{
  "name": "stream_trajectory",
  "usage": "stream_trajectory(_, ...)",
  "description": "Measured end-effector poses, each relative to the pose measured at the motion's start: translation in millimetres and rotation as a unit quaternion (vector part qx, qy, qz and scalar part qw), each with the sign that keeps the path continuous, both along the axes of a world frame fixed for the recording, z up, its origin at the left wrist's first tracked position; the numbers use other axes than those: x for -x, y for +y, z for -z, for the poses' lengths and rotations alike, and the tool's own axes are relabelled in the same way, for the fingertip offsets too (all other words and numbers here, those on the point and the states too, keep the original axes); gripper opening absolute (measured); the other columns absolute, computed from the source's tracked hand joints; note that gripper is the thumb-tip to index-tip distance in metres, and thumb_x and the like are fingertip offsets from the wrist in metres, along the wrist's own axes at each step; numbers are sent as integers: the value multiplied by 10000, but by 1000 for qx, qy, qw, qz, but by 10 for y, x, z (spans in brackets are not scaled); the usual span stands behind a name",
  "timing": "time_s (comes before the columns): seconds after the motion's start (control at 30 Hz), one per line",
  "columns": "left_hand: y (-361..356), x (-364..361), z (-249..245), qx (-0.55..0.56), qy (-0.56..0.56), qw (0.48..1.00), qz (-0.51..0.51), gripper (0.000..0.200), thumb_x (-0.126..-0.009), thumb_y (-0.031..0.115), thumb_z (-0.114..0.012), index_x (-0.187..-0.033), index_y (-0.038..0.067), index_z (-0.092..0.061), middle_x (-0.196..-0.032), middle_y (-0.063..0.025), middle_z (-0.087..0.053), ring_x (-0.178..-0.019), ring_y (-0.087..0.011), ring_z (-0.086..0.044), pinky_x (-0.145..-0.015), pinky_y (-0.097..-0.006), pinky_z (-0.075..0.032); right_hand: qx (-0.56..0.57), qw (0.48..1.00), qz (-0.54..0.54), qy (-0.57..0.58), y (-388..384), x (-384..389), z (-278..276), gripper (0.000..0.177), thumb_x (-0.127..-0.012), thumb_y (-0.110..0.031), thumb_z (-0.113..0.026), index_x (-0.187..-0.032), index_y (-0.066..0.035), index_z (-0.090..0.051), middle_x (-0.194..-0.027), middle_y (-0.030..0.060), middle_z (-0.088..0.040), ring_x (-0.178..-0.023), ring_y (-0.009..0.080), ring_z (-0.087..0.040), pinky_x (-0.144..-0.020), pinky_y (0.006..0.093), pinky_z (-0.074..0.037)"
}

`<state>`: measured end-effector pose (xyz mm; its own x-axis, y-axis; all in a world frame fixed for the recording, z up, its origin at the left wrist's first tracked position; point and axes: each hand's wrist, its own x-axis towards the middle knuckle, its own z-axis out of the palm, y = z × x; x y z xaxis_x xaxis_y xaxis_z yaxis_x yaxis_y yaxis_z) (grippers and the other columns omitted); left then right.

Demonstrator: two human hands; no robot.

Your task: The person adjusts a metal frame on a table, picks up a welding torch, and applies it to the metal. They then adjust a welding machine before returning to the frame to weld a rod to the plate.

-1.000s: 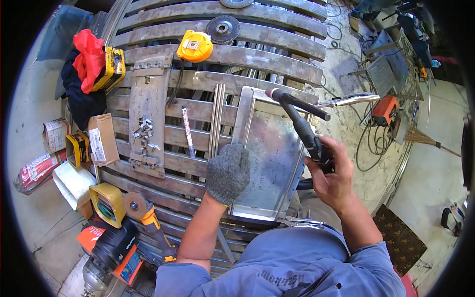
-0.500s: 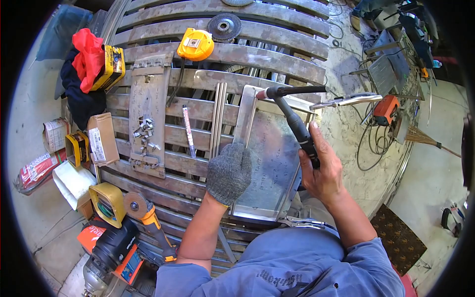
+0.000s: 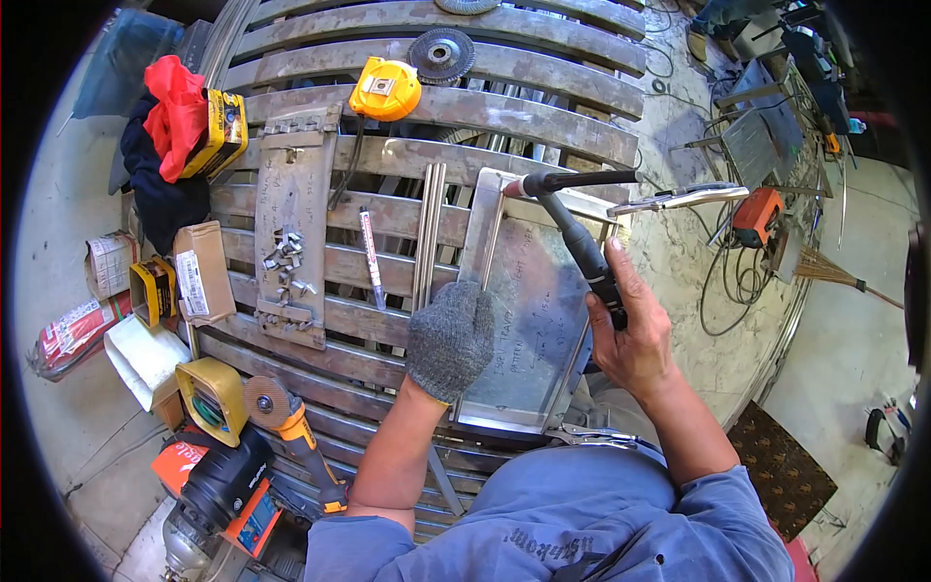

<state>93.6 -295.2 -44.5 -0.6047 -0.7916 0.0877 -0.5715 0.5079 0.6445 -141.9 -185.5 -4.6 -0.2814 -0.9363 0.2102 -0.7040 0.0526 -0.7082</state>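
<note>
Right hand [image 3: 635,325] grasping a TIG torch [image 3: 580,242], gloved left hand [image 3: 450,339] over the metal frame's [image 3: 476,233] edge, grip unclear, marker pen [image 3: 371,257] left of that glove

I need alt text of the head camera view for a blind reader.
A bare right hand holds a welding torch, its nozzle near the far left corner of a framed metal panel; a gloved left hand rests at its left edge. A marker and yellow tape measure lie on the slatted bench.
</note>
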Motion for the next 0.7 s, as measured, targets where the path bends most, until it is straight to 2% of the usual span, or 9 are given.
stream_trajectory(0.47,0,6,-7,-5,3,1000,0,85,-1024,100,-693,-1018,16,-706,-826,-222,-657,-746,-441,-694,-671,-531,-561,-20,999,-21,34,5,49,7,758,-961,32,-756,-1668,-102,-520,-879,169,-620,-688,344,-631,-611,475,-554)
stream_trajectory(0.6,2,7,23,0,8,1000,1,78,-1023,102,-698,-1013,25,-707,-814,-214,-647,-730,-435,-686,-661,-529,-555,-28,999,-13,13,74,81,38,817,-968,23,-777,-1702,-37,-423,-1032,221,-700,-776,360,-716,-674,458,-599)
stream_trajectory(0.67,6,5,24,7,7,1000,3,73,-1024,102,-698,-997,33,-702,-810,-210,-642,-722,-434,-680,-656,-530,-551,-17,998,28,-54,189,40,123,862,-973,16,-790,-1718,6,-356,-1182,273,-740,-864,379,-774,-735,448,-631)
stream_trajectory(0.7,7,2,26,6,6,1000,1,76,-1024,101,-698,-984,37,-695,-810,-210,-640,-721,-435,-679,-655,-531,-549,-11,998,28,-46,186,53,127,882,-974,13,-794,-1721,22,-327,-1257,296,-724,-910,391,-785,-767,444,-638)
